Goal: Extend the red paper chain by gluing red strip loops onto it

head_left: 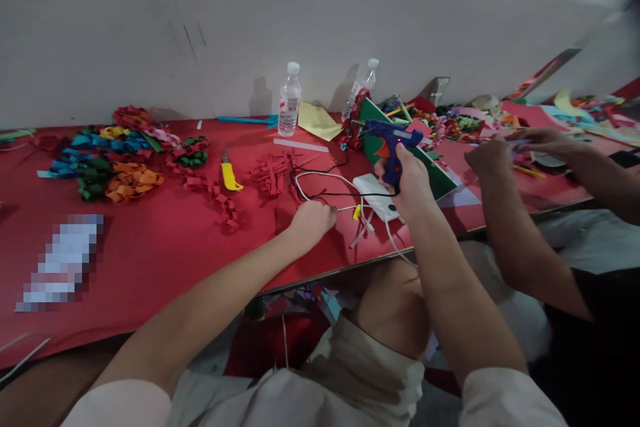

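Pale sleeves (505,401) are framing the bottom of your view, and your beige shorts (367,360) are showing between your forearms, just below the edge of the red tabletop (165,267). Your right hand (413,177) is wrapping its fingers round the handle of a blue glue gun (387,131), holding it up off the table with its nozzle pointing to the left. A small red light is glowing on its side. Right behind the gun, a green board (441,181) is leaning at a slant.

Your left hand (314,221) is curling its fingers inward low over the table, close by a white cable (325,173); you are hiding the fingertips, so I cannot tell whether they are pinching anything. Between your hands, a white power strip (377,195) is lying near a small yellow piece (357,212), while a black cord (345,195) is running across.

Beyond your left hand, red paper strips (273,173) are lying in a heap, with a yellow knife (230,175) just beside them. Farther left, coloured paper chains (135,181) are piling up. Behind, a water bottle (289,103) is standing upright beside yellow paper (320,121). At your right, a co-worker's hands (493,155) are hovering over the table.
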### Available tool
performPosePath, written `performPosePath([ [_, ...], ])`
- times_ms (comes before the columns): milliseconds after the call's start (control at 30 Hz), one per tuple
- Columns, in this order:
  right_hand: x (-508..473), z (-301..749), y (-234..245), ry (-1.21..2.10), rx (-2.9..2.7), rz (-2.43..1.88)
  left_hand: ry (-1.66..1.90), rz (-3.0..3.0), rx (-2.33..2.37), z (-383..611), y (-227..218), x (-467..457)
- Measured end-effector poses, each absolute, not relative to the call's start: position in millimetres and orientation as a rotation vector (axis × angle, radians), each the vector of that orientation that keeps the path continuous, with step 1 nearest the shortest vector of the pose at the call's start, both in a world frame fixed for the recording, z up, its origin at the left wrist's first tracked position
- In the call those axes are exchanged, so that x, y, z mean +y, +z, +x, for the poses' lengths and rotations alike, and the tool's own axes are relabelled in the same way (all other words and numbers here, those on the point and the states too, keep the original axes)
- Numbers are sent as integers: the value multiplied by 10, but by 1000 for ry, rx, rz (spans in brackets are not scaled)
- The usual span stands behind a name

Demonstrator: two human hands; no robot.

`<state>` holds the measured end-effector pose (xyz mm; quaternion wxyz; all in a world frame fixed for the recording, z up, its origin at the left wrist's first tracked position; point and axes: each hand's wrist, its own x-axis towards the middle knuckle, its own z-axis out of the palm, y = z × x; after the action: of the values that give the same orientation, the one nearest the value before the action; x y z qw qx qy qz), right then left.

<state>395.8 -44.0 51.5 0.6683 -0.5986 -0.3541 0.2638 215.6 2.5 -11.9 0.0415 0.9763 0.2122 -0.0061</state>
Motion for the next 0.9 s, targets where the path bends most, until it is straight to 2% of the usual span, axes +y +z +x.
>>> performPosePath([
  [200, -117, 3915, 665, 331, -939, -1348, -4, 3034, 811, 2181, -227, 46],
  [400, 167, 3822, 773, 46, -1171, -1322, 66, 3038, 779, 2298, -224, 19],
  [600, 52, 3494, 490, 222, -1315, -1327, 56, 2985, 797, 2239, -141, -8],
  [767, 5, 3297, 149, 337, -1351, -1418, 51, 2883, 762, 1633, -34, -171],
  [900, -85, 3012, 29, 228, -1487, -1444, 312, 2282, 884, 786, -62, -6],
])
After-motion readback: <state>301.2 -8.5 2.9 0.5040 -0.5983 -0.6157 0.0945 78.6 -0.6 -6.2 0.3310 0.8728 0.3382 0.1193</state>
